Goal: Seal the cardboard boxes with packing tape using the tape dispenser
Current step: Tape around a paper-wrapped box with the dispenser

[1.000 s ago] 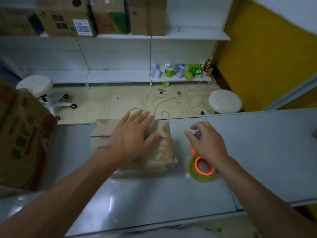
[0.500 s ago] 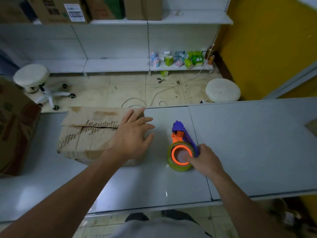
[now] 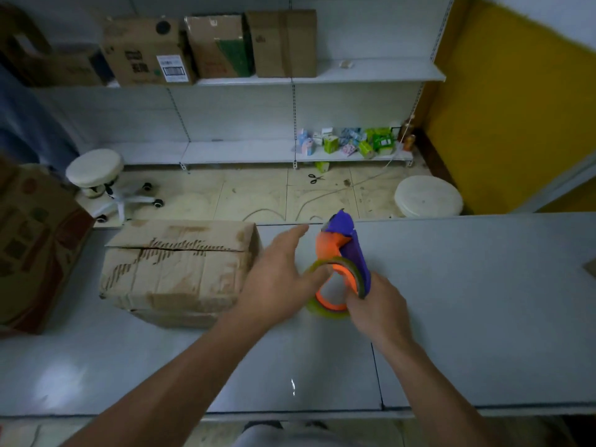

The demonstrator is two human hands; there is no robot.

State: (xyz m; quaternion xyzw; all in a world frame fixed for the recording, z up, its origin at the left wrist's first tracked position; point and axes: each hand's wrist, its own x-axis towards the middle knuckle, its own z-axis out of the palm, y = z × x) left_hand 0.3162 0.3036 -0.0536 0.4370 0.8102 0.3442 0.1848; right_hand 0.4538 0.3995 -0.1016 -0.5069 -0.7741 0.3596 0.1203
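**Dispenser in hand, tape end not yet found**

I'm at the step of readying the tool, not yet sealing. My right hand [image 3: 377, 308] grips the tape dispenser [image 3: 346, 253] from below, fingers curled round its lower part, and holds it tilted, purple nose pointing away from me. Whether its roll rests on the grey table [image 3: 467, 301] or hangs clear of it, I cannot tell. My left hand [image 3: 277, 282] is spread and relaxed, pinching nothing. Its fingertips reach across to the near edge of the tape roll [image 3: 324, 312] and seem to touch it, though blur keeps me from being sure.

The cardboard box [image 3: 180, 272] sits on the table just beside my left hand, on its left. Its flaps are folded down, and the seam [image 3: 190, 248] along the top shows as a dark, ragged gap with no tape over it. A larger box [image 3: 35, 246] stands at the table's left edge.

Next, as I judge it, I need to find the loose end of the tape and draw it out past the nose. Then I carry the dispenser to one end of the seam, hold the flaps down flat with my left hand, and pull straight along the gap. The flaps look worn and soft, so they may spring apart unless pressed.
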